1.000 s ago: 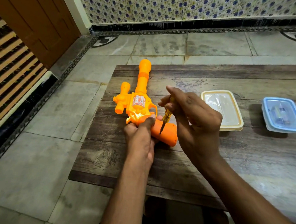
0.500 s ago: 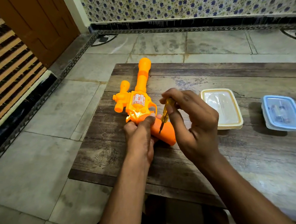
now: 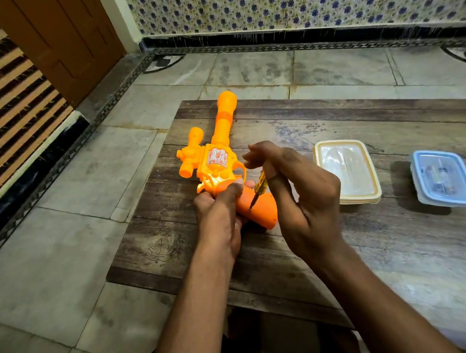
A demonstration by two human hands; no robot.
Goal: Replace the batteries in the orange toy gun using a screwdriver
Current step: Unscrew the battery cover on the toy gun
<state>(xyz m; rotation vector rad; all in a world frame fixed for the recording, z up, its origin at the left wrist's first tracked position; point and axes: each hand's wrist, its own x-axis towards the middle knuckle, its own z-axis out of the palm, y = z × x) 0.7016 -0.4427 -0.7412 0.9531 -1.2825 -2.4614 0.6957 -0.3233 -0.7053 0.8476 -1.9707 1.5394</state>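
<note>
- The left hand (image 3: pixel 219 210) still grips the orange toy gun (image 3: pixel 220 166) at its handle, pinning it flat on the wooden table (image 3: pixel 340 251).
- The right hand (image 3: pixel 295 189) pinches the screwdriver (image 3: pixel 257 189); its fingers have shifted round the handle since a second ago, probably turning the handle's screw.
- Beyond, two lidded containers (image 3: pixel 347 169) are unmoved.
</note>
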